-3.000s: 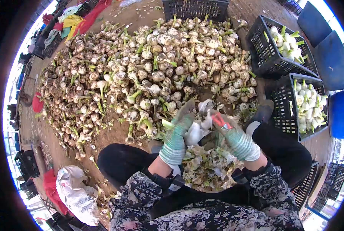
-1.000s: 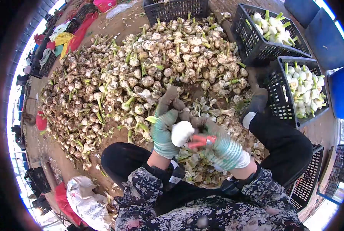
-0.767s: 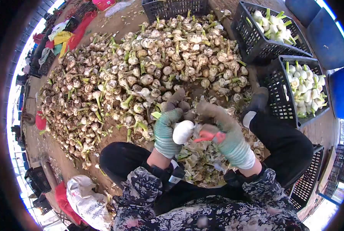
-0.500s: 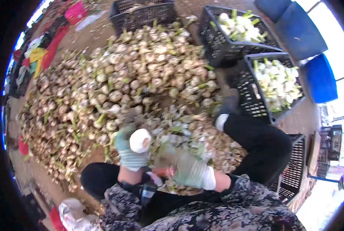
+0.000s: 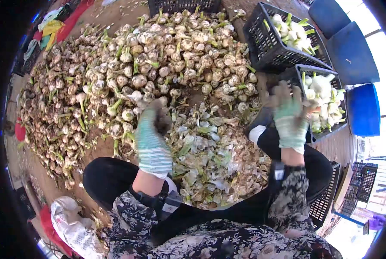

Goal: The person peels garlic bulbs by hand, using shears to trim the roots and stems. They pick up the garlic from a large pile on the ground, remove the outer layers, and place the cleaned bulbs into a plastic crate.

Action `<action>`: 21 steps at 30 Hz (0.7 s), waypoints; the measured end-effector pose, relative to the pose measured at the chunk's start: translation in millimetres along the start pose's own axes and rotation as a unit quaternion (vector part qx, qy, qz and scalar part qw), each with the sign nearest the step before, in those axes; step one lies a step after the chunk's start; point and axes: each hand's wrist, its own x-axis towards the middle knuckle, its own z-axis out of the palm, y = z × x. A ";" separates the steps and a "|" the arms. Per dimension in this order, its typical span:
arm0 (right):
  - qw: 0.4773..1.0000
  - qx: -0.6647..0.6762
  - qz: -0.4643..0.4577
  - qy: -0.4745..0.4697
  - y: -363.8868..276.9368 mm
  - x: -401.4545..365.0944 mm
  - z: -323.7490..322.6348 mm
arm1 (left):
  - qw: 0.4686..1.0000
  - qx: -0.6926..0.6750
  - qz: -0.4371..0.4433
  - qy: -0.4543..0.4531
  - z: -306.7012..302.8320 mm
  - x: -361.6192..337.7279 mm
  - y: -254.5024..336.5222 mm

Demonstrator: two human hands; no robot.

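My left hand [image 5: 152, 136], in a green-and-white striped glove with dirty fingers, reaches the near edge of a heap of garlic bulbs [image 5: 136, 81]. Its fingers look slightly apart, and I see no bulb in them. My right hand [image 5: 289, 114], gloved the same way, is up at the near side of a black crate [image 5: 316, 136] of trimmed white garlic bulbs [image 5: 331, 113]. Its fingers are stretched but smeared by motion. Something small and reddish shows beside it, too blurred to name. A blurred white bulb [image 5: 321, 86] is close to that hand.
Between my knees lie peeled skins and leaves [image 5: 210, 162]. Another black crate [image 5: 266, 52] with white bulbs stands behind the near one. Blue bins [image 5: 365, 110] line the right side. A white sack [image 5: 74, 226] lies at lower left.
My hands have moved apart. The right has swung from my lap to the crate; the left has shifted up to the heap. The white bulb at my left hand is gone from there.
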 end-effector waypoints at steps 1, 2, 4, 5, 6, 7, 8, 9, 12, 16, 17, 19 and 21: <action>0.984 -0.168 0.040 0.038 10.9 5.9 -22.3 | 0.999 0.014 -0.023 0.024 1.9 -0.6 -5.1; 0.938 -0.330 0.078 0.072 27.1 13.4 -50.8 | 0.997 0.023 -0.061 0.033 4.5 -1.1 -6.2; 0.703 -0.648 0.281 0.085 81.3 34.7 -136.5 | 0.997 -0.014 -0.080 -0.021 -1.9 -0.6 -14.2; 0.667 -0.710 0.221 0.052 110.4 27.3 -162.8 | 0.997 -0.011 -0.078 -0.015 -2.1 -3.5 -14.1; 0.625 -0.764 0.157 0.017 138.1 16.9 -171.9 | 0.998 0.019 -0.064 -0.022 0.1 -6.5 -12.4; 0.522 -0.814 0.254 0.012 157.1 10.8 -161.8 | 0.997 0.048 -0.050 -0.028 -0.2 -8.1 -11.0; 0.405 -0.847 0.345 0.008 168.8 2.4 -155.0 | 0.997 0.050 -0.048 -0.021 -4.2 -8.3 -12.5; 0.413 -0.843 0.345 0.008 173.3 -9.2 -161.4 | 0.996 0.056 -0.059 -0.027 -7.9 -7.0 -15.0; 0.380 -0.861 0.339 -0.010 184.8 -13.1 -165.2 | 0.993 0.093 -0.054 -0.041 -12.2 -3.6 -10.6; 0.520 -0.807 0.277 0.046 146.8 -2.5 -139.2 | 0.992 0.065 -0.103 -0.035 -11.4 -0.9 -8.5; 0.562 -0.804 0.194 0.008 138.2 -0.4 -126.2 | 0.989 0.092 -0.096 -0.061 -11.1 0.7 -8.5; 0.703 -0.672 0.231 -0.016 111.1 -10.3 -30.7 | 0.976 0.163 -0.101 -0.102 -8.9 1.2 -9.0; 0.690 -0.689 0.064 -0.211 93.8 -31.3 25.8 | 0.966 0.198 -0.111 -0.121 2.5 -7.5 -10.6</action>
